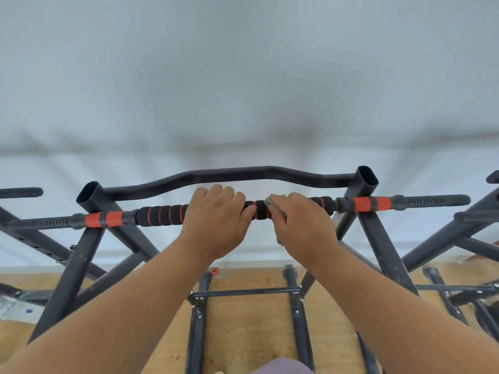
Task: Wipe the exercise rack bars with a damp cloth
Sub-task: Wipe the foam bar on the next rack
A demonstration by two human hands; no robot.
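While both hands grip bar (pixel 162 214) | cloth (pixel 278 211) under right fingers (pixel 280 202)

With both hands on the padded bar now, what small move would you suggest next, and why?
Probably slide the right hand with the cloth rightward along the padded bar. The cloth wraps the foam just right of centre, the left hand grips the bar beside it and blocks that way, and the right-hand foam looks not yet covered.

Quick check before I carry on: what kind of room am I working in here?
Probably a home gym or workout corner: a black exercise rack with a foam-gripped bar, a curved bar behind it, a wood floor and a plain pale wall.
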